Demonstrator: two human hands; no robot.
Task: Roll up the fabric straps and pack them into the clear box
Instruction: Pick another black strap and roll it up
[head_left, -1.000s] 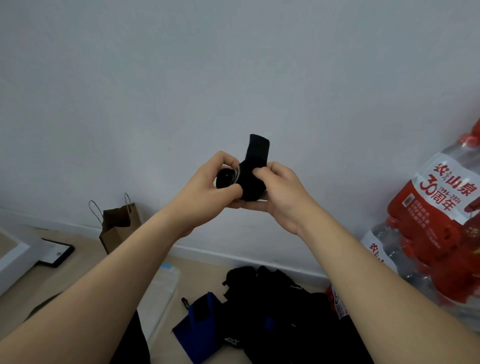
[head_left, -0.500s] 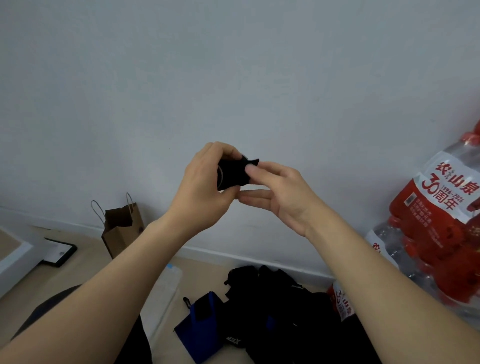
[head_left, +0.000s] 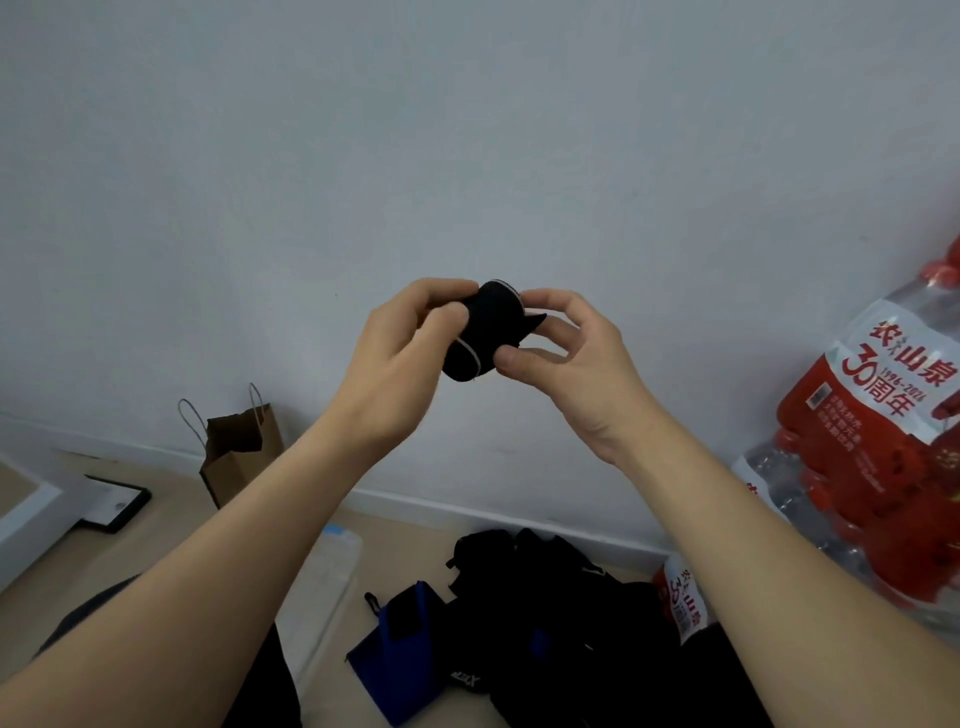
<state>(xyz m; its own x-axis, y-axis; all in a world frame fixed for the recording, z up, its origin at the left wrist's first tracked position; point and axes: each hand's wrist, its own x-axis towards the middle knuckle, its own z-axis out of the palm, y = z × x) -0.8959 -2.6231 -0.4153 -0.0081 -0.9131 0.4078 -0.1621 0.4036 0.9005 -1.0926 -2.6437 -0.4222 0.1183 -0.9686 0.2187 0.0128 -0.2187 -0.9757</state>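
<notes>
A black fabric strap, rolled into a tight bundle with a thin white line across it, is raised in front of the pale wall. My left hand grips its left side with curled fingers and thumb. My right hand pinches the right side, where a short pointed tail sticks out. On the floor below lies a pile of loose black and blue straps. The clear box lies on the floor left of the pile, partly hidden by my left forearm.
A brown paper bag stands against the wall at the left. Packs of red-labelled water bottles are stacked at the right. A dark framed tablet and a white ledge lie at the far left.
The strap's upright loose end has been wound in, leaving a compact roll. My right hand went from loosely touching it to pinching its right side. Both hands moved slightly right.
</notes>
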